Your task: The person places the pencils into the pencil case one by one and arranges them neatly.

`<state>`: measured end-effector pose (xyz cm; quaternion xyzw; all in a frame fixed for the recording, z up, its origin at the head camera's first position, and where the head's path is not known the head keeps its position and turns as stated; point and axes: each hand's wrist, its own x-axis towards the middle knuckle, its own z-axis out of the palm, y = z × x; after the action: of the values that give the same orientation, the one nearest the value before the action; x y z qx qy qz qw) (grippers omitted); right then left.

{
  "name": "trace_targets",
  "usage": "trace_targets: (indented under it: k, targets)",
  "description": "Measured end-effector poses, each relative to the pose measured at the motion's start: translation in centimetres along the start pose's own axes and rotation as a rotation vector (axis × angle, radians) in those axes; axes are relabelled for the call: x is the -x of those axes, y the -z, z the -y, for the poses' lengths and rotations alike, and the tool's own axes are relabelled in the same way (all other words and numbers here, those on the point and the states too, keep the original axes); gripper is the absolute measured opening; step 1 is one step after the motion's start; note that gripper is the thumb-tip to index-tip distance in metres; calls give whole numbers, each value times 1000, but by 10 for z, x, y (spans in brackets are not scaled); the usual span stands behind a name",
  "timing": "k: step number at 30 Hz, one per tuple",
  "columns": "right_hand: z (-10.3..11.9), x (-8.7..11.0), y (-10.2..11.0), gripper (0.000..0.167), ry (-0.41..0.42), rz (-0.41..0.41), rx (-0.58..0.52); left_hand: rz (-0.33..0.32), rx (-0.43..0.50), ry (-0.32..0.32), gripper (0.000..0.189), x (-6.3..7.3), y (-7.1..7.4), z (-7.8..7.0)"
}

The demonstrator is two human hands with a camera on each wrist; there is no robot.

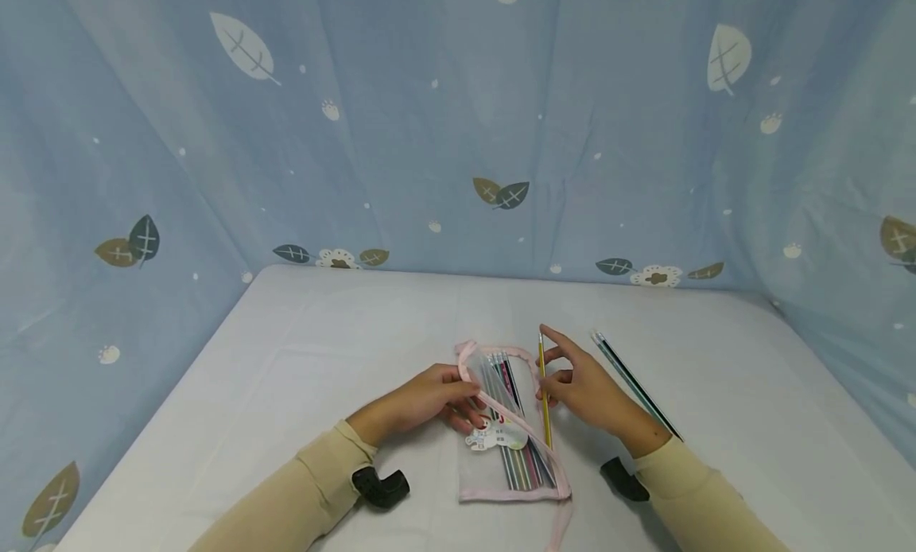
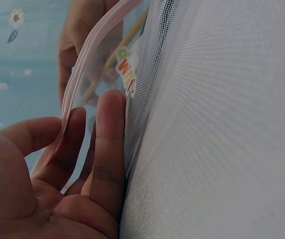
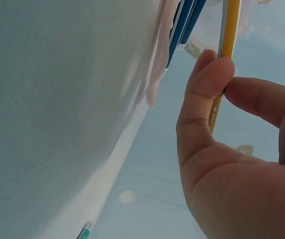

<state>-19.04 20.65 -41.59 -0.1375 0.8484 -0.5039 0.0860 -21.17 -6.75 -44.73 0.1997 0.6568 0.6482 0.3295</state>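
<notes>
A see-through mesh pencil pouch (image 1: 478, 476) with pink trim lies on the table, several striped pencils (image 1: 521, 466) inside it. My left hand (image 1: 436, 397) pinches the pouch's pink edge between thumb and finger, lifting that side; in the left wrist view the hand (image 2: 77, 169) has other fingers under the flap. A yellow pencil (image 1: 542, 361) is pinched by my right hand (image 1: 583, 385), its lower end within the pouch's opening. The right wrist view shows thumb and fingers of the hand (image 3: 222, 149) on the yellow pencil (image 3: 230, 30).
Dark and green pencils (image 1: 633, 381) lie on the white table (image 1: 343, 321) to the right of my right hand. A blue curtain (image 1: 401, 138) with leaf prints stands behind the table. A pink strap (image 1: 560, 524) trails from the pouch's near right corner.
</notes>
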Motion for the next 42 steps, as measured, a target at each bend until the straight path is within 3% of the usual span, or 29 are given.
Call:
trace_targets:
  k: [13, 24, 42]
  targets:
    - [3, 4, -4, 80, -16, 61, 10, -4, 9, 4, 29, 1, -1, 1]
    - [1, 5, -6, 68, 14, 147, 58, 0, 9, 12, 31, 0, -1, 1]
    - [-2, 7, -10, 61, 42, 163, 200, -6, -2, 14, 33, 0, -1, 0]
